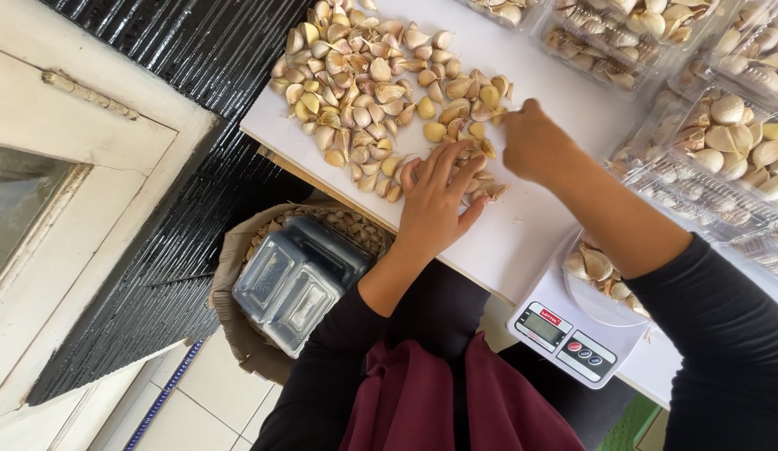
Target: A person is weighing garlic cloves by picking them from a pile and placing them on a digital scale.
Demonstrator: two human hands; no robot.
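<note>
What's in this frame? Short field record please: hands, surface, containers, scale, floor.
left hand: flat on garlic cloves at the pile's near edge, fingers spread
right hand: fingers curled, reaching into the cloves; grip not visible
cloves: loose pile, unpeeled, on white table
scale: digital, white, at table's near edge; clear dish on it holds a few cloves
boxes: clear plastic, filled with cloves, on the table beyond the right arm
basket: on the floor, holds empty clear boxes
floor: pale tiles
</note>
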